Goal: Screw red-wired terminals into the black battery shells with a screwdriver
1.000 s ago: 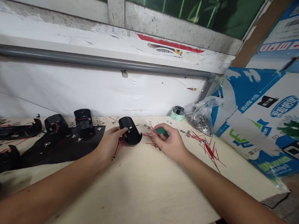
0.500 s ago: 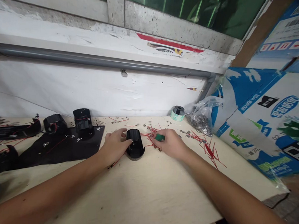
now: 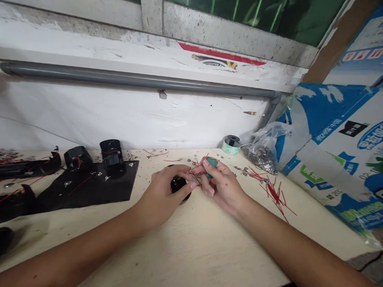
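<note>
Standing behind this person, I see the left hand (image 3: 161, 197) cupped over a black plastic housing (image 3: 178, 185) near the middle of the bench, its fingers curved and close together across the top; the housing is mostly hidden beneath them, so its long axis and the way it points can't be told. It looks light and stiff, though glossy enough to slip, so the body under the palm seems the place to hold it. The right hand (image 3: 223, 189) sits just to its 3 o'clock, with thumb and fingertips pinching a small green piece (image 3: 211, 162); that piece tilts, its long axis seemingly rising toward 1 o'clock, though the fingers cover much of it. It looks light and best taken by its sides. Thin red wires (image 3: 196, 173) lie soft and tangled between the hands; more red wires (image 3: 274, 198) lie at 2 o'clock. A black mat (image 3: 86, 186) lies at 10 o'clock, carrying a black housing (image 3: 111, 154); a tape spool (image 3: 231, 144) and a plastic bag of metal bits (image 3: 262, 156) sit near 1 o'clock.
</note>
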### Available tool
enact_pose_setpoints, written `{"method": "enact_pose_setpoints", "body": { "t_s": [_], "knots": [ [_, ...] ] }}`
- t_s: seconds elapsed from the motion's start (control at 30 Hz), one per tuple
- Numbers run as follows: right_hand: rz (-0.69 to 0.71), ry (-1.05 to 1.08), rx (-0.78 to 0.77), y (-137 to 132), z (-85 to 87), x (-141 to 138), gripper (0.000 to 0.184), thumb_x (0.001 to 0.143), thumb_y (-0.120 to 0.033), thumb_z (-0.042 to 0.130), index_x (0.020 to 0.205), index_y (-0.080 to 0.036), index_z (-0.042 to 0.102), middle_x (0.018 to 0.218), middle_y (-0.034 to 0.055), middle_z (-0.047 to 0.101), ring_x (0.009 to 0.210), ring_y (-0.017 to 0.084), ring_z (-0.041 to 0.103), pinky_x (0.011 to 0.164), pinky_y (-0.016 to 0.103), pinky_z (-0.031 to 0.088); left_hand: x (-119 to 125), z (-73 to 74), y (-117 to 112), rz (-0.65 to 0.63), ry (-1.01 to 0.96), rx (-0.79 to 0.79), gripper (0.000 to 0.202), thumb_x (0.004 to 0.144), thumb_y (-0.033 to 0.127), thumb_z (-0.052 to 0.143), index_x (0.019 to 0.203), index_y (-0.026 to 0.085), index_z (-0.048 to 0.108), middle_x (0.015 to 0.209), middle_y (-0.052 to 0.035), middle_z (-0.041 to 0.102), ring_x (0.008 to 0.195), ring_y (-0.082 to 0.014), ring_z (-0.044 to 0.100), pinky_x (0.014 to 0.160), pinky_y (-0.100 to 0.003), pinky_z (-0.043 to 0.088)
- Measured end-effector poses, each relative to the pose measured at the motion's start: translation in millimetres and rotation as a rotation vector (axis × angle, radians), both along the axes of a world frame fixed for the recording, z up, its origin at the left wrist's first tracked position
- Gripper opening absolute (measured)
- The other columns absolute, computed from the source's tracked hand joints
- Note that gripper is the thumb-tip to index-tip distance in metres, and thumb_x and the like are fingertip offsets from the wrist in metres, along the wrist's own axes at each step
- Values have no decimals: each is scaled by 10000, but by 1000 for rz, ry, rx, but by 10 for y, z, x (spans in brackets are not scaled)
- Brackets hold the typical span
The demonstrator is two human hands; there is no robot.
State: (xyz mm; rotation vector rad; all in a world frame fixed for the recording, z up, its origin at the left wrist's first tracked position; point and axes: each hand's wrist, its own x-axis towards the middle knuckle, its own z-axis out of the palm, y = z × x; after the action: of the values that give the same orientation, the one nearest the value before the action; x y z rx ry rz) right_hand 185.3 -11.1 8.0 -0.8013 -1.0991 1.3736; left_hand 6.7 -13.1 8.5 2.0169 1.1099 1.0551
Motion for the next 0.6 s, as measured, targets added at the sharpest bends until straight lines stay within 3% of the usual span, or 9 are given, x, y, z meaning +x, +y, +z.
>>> {"method": "enact_pose_setpoints", "body": {
  "t_s": [0.17,0.3,0.4,0.5,0.6],
  "knots": [
    [39,-26,26,31,-78,-15,347,824,-504,734,820,-198,570,864,-5,720,365,44,390,418,245,254,-27,7,62,73,-228,-66,229,891,416,620,949,221,726,1003,-44,743,982,-226,647,903,-355,472],
    [158,-75,47,23,-139,-37,308,863,-462,712,805,-191,576,674,-28,640,384,50,364,416,231,210,-26,33,88,111,-350,-70,227,863,420,659,912,206,717,941,-40,740,907,-207,644,852,-345,479],
    [222,-78,5,-4,-148,-49,285,862,-454,714,851,-208,572,557,-69,504,416,65,319,428,224,170,-17,55,105,88,-540,-177,220,867,412,660,909,196,659,946,-40,743,865,-186,660,847,-339,493],
    [222,-5,-48,-21,-118,-29,268,872,-458,688,902,-228,554,538,-92,404,424,65,253,446,224,142,-22,65,123,93,-678,-224,208,884,397,645,935,204,590,836,-13,728,805,-171,663,837,-333,492],
    [193,84,-93,-8,-86,13,287,880,-419,678,835,-228,468,567,-92,407,427,55,226,454,220,152,-38,63,128,120,-636,-186,201,861,386,672,900,199,607,766,12,669,794,-161,629,798,-300,467]
  ]
}}
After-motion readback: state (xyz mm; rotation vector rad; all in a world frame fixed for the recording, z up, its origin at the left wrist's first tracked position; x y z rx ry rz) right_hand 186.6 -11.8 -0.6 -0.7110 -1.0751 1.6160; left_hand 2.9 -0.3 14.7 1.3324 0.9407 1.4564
